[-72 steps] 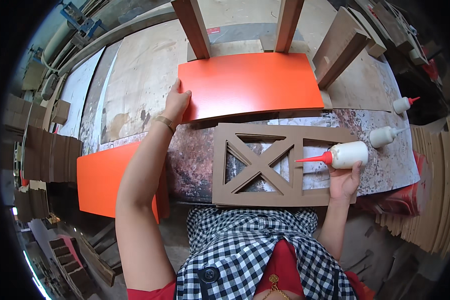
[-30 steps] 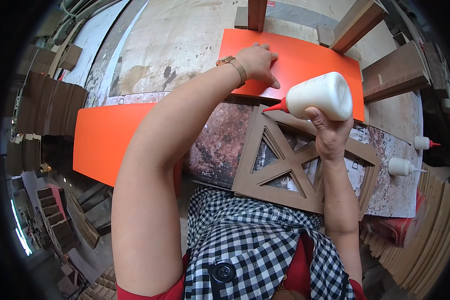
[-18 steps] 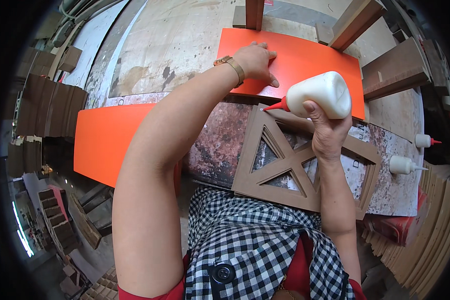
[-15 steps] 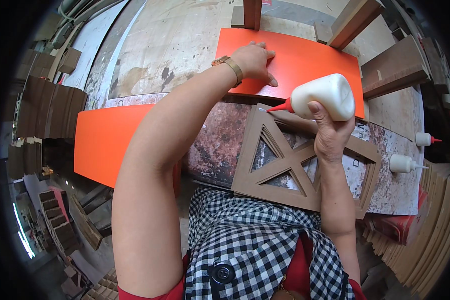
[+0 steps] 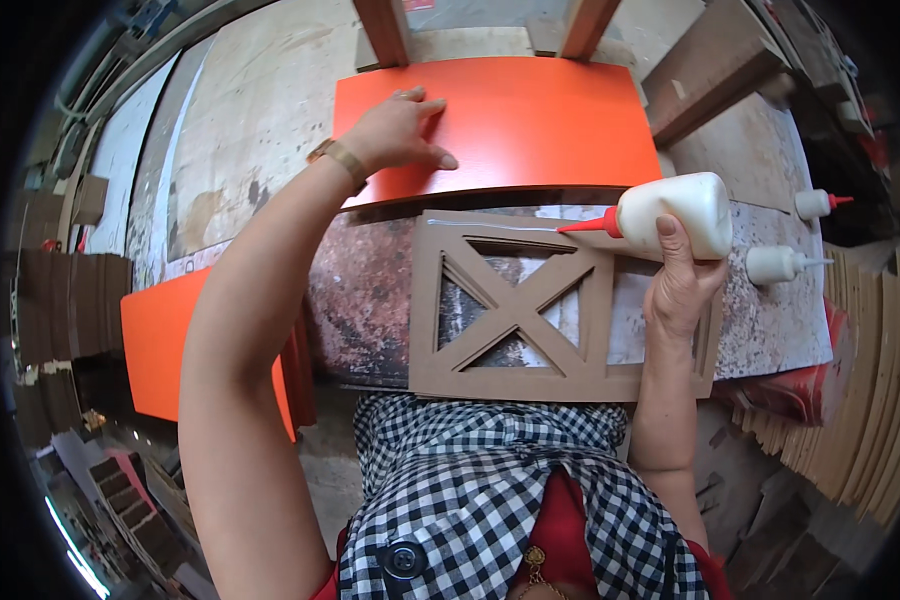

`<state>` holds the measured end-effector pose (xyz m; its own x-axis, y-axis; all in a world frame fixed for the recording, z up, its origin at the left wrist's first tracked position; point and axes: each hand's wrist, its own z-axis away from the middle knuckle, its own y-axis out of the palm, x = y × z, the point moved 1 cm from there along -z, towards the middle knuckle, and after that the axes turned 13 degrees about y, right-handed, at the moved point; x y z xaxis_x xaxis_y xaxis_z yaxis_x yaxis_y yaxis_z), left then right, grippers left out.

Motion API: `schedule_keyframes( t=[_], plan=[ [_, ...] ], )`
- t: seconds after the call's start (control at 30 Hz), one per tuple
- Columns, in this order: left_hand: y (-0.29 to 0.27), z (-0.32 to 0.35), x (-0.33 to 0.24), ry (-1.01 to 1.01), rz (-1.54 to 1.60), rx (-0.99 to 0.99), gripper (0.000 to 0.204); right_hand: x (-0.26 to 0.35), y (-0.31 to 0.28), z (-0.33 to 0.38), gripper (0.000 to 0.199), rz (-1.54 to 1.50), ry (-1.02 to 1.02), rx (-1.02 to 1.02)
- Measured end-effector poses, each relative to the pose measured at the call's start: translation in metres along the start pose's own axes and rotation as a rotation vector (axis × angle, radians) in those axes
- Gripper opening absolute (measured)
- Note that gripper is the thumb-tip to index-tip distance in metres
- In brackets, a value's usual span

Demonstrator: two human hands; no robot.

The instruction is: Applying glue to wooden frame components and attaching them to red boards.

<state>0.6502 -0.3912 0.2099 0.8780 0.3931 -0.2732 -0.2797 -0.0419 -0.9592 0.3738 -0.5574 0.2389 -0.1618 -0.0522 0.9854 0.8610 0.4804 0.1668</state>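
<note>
My right hand (image 5: 682, 282) grips a white glue bottle (image 5: 670, 212) with a red nozzle, tipped sideways. The nozzle tip rests on the top rail of a brown fibreboard lattice frame (image 5: 515, 305) with crossed diagonals. A thin white glue line runs along that rail left of the tip. The frame lies flat on a stained worktop (image 5: 365, 295) right in front of me. My left hand (image 5: 398, 132) lies palm down, fingers spread, on an orange panel (image 5: 530, 120) just behind the frame.
Two more glue bottles (image 5: 782, 264) (image 5: 820, 203) lie on the worktop at the right. Another orange panel (image 5: 160, 340) sits low at the left. Wooden legs (image 5: 385, 30) stand behind the orange panel. Stacked curved boards (image 5: 875, 380) line the right side.
The view has swung so the frame sits square again. My right hand has carried the bottle rightward along the top rail, leaving a glue line. My left hand stays on the orange panel.
</note>
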Motion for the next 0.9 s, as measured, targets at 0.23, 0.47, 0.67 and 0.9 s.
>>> schedule_keyframes(
  t=[0.23, 0.47, 0.67, 0.9],
  plan=[
    [0.004, -0.001, 0.007, 0.018, 0.049, 0.011, 0.088, 0.007, -0.054, -0.019, 0.036, -0.051, -0.067, -0.192],
    [-0.003, -0.001, -0.002, 0.0, 0.081, 0.037, 0.089, 0.022, -0.101, -0.033, 0.034, -0.018, -0.113, -0.382],
    [-0.005, 0.001, -0.006, -0.005, 0.117, 0.009, 0.088, 0.028, -0.138, -0.047, 0.037, -0.007, -0.166, -0.465],
    [-0.005, -0.001, -0.008, -0.015, 0.103, 0.01, 0.088, 0.033, -0.165, -0.056, 0.04, -0.044, -0.178, -0.525]
  ],
)
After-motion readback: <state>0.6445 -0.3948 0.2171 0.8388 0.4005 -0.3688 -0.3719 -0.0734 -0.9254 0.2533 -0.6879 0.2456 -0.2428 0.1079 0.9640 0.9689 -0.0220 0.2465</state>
